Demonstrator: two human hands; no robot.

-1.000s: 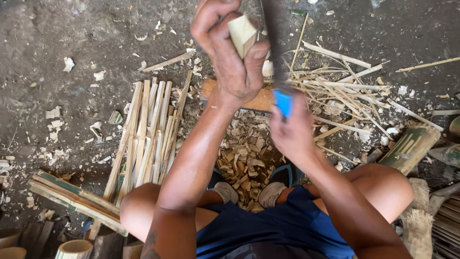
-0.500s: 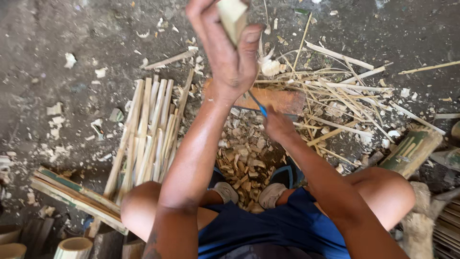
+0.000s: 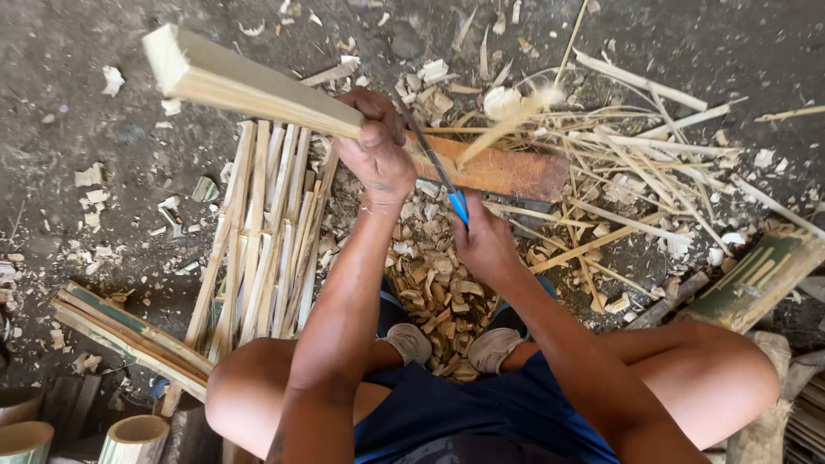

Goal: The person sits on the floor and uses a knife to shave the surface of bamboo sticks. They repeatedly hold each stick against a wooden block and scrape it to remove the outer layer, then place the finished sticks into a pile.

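Note:
My left hand point(image 3: 375, 150) grips a thick pale bamboo slat point(image 3: 249, 86) that juts up and to the left, tilted over a reddish wooden block point(image 3: 507, 172). A knife point(image 3: 436, 172) with a blue handle is held in my right hand point(image 3: 484, 245); its dark blade runs up toward the slat just beside my left fingers. A thin pale sliver point(image 3: 507, 129) flies off to the right of the blade, blurred.
A row of split bamboo strips point(image 3: 266, 241) lies on the ground at left. Thin slivers point(image 3: 653, 172) are scattered at right, and chips point(image 3: 438, 301) pile between my feet. Green bamboo pieces point(image 3: 756, 275) lie at right, cut bamboo tubes point(image 3: 133, 438) at lower left.
My left hand has lowered and tipped the slat from end-on to slanting left. My right hand brought the knife down against it, and a sliver came away.

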